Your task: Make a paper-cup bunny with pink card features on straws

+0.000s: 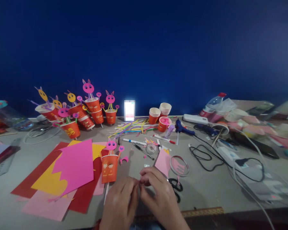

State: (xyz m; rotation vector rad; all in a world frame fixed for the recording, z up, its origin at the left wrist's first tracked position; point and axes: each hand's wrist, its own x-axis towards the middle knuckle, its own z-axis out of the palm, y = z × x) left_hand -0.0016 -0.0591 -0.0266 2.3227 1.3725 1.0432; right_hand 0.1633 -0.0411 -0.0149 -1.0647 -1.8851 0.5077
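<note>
My left hand (122, 199) and my right hand (156, 193) meet fingertip to fingertip over the table's front edge. Both are closed in a pinch; whatever sits between the fingers is hidden or too small to make out. Just beyond my left hand stands an orange paper cup (109, 169) with a pink rabbit face (111, 144) above its rim and a clear stick under it. Black-handled scissors (176, 185) lie right beside my right hand. A curved pink paper scrap (124, 160) lies near the cup.
Sheets of coloured paper (79, 166) spread at left, with several decorated cups (91, 105) behind. Pipe cleaners (134, 126), pens (164, 139), a tape roll (179, 166) and stacked cups (154, 115) occupy the middle. A glue gun (183, 128), cables and a power strip (240, 166) lie at right.
</note>
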